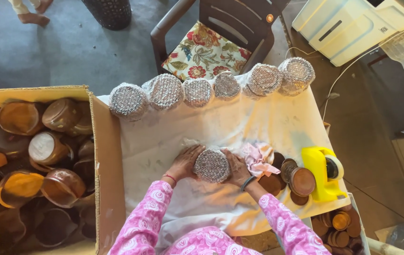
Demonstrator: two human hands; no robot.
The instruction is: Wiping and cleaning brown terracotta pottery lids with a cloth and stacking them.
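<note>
Both hands (left (pixel 184 163), right (pixel 238 167)) clasp a bubble-wrapped jar (pixel 212 165) on white sheet (pixel 173 137).

Grey floor (pixel 60 52), dark chair (pixel 239 23) with floral cushion (pixel 204 52), daylight

Open brown cardboard box (pixel 102 156) of amber jars at left; six bubble-wrapped bundles (pixel 197 92) along the table's far edge.
</note>
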